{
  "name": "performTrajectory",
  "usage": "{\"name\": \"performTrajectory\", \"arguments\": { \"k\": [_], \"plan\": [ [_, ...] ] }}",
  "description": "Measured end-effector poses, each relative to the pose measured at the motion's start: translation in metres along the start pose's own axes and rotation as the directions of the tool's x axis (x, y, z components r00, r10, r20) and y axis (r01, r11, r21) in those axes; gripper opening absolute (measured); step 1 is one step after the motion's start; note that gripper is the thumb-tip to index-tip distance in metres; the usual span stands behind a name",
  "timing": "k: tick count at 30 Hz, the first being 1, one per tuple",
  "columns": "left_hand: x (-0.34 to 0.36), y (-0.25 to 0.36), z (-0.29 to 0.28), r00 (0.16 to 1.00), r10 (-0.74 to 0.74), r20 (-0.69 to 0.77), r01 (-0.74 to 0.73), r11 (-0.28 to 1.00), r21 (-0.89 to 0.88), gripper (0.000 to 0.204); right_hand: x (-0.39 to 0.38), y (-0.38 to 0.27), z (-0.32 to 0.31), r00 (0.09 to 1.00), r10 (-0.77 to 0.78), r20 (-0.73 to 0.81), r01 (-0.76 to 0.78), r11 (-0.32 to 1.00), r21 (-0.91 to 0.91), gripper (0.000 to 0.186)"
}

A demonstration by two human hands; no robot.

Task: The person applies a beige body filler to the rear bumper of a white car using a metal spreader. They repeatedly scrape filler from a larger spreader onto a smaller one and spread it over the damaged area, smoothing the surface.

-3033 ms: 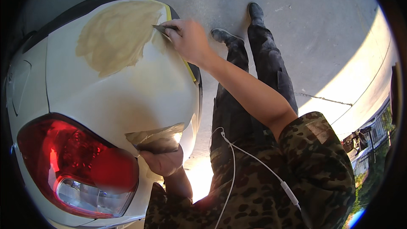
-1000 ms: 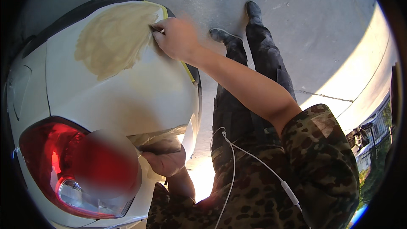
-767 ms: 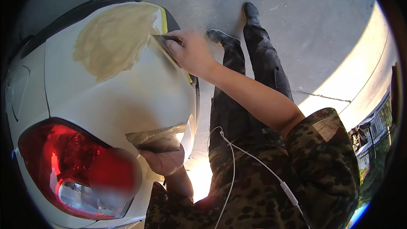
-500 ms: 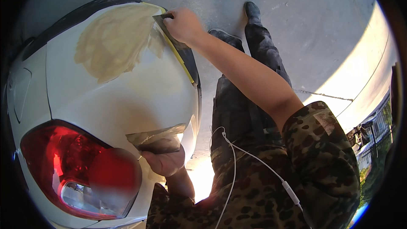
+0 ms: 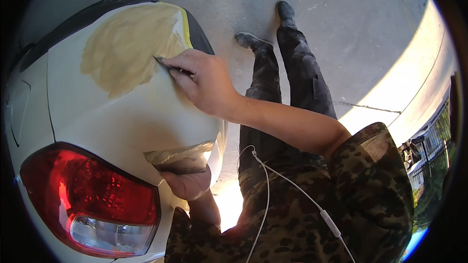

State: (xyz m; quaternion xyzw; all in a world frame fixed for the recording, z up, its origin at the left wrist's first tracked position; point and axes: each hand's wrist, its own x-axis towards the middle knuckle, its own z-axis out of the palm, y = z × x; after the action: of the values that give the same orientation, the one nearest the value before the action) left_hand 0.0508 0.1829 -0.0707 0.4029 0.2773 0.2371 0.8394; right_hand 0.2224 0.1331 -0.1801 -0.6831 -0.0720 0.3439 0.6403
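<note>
My right hand (image 5: pixel 207 80) pinches a thin dark putty spreader (image 5: pixel 181 70). Its tip meets the lower right side of a beige putty patch (image 5: pixel 124 48) on the white car body panel (image 5: pixel 97 117). Most of the blade hides behind the fingers. Lower down, my left hand (image 5: pixel 190 185) grips a flat, putty-smeared metal spreader (image 5: pixel 183 159), thumb at its lower edge, held beside the panel above the red tail light (image 5: pixel 87 190).
Yellow masking tape (image 5: pixel 185 27) runs along the panel edge beside black trim (image 5: pixel 199 34). A white earphone cable (image 5: pixel 292 185) hangs across my camouflage clothing. My legs (image 5: pixel 302 63) stand on the grey concrete floor (image 5: pixel 351 34), partly sunlit at right.
My right hand has moved down and left with its spreader, from the taped edge to the patch's lower right. Putty now covers more of that side. My left hand stays nearly still.
</note>
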Motion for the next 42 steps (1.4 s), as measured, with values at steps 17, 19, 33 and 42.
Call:
{"name": "performTrajectory", "arguments": {
  "k": [17, 19, 33, 42],
  "plan": [
    [0.013, 0.003, 0.017, 1.000, -0.023, 0.020, 0.023, 1.000, -0.001, 0.052, 0.101, 0.081, -0.005, 0.898, 0.439, 0.010, -0.437, 0.895, -0.089, 0.030],
    [0.012, 0.004, 0.014, 0.999, -0.031, 0.020, 0.031, 0.999, -0.030, 0.052, 0.103, 0.077, -0.002, 0.912, 0.409, 0.021, -0.407, 0.911, -0.063, 0.029],
    [0.011, 0.015, 0.011, 0.989, -0.063, -0.134, 0.079, 0.990, 0.117, 0.050, 0.071, 0.068, -0.026, 0.940, 0.339, -0.035, -0.340, 0.940, -0.024, 0.028],
    [0.005, 0.008, 0.013, 0.981, -0.072, -0.182, 0.098, 0.986, 0.137, 0.049, 0.093, 0.065, -0.008, 0.973, 0.229, 0.039, -0.215, 0.952, -0.219, 0.029]
  ]
}}
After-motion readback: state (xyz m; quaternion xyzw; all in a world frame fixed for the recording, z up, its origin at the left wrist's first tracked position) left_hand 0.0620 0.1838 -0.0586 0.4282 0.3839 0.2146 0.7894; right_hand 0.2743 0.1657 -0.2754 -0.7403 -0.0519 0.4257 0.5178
